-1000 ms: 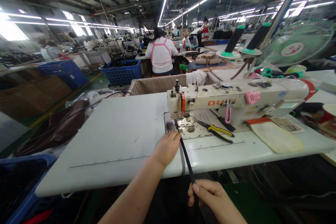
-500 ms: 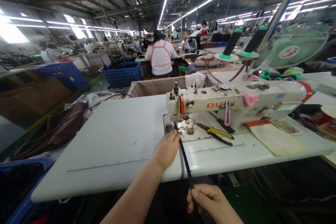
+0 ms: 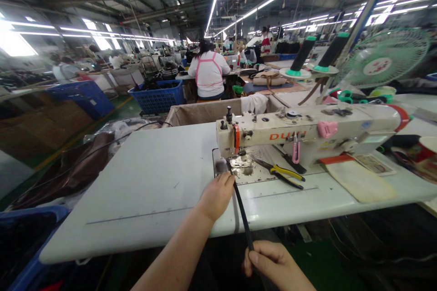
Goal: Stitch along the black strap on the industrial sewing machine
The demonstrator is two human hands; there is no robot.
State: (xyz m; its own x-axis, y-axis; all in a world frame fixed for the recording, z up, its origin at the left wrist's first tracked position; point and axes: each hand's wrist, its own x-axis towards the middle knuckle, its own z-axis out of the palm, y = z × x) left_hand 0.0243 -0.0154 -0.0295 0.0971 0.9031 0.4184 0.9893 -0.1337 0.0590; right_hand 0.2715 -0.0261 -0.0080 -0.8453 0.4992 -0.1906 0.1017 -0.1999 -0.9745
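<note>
A narrow black strap [image 3: 242, 209] runs from the needle area of the sewing machine [image 3: 266, 132] over the table's front edge. Close to the presser foot, my left hand [image 3: 217, 194] is closed on the strap's far end, fingertips down at the machine's metal plate. My right hand [image 3: 273, 261] pinches the strap below the table edge between thumb and fingers. Between the two hands the strap is stretched nearly straight. The end under the needle is hidden by my left fingers.
Yellow-and-black pliers [image 3: 280, 173] lie right of the needle on the white table [image 3: 153, 173]. A yellowish pad [image 3: 360, 181] lies farther right. Behind stand thread cones [image 3: 302, 57] and a green fan [image 3: 378, 63]. A blue crate [image 3: 159, 96] and a seated co-worker [image 3: 209, 75] are ahead.
Both hands keep their hold on the strap in almost the same places. My right hand has shifted very slightly; the machine and pliers look unmoved.
</note>
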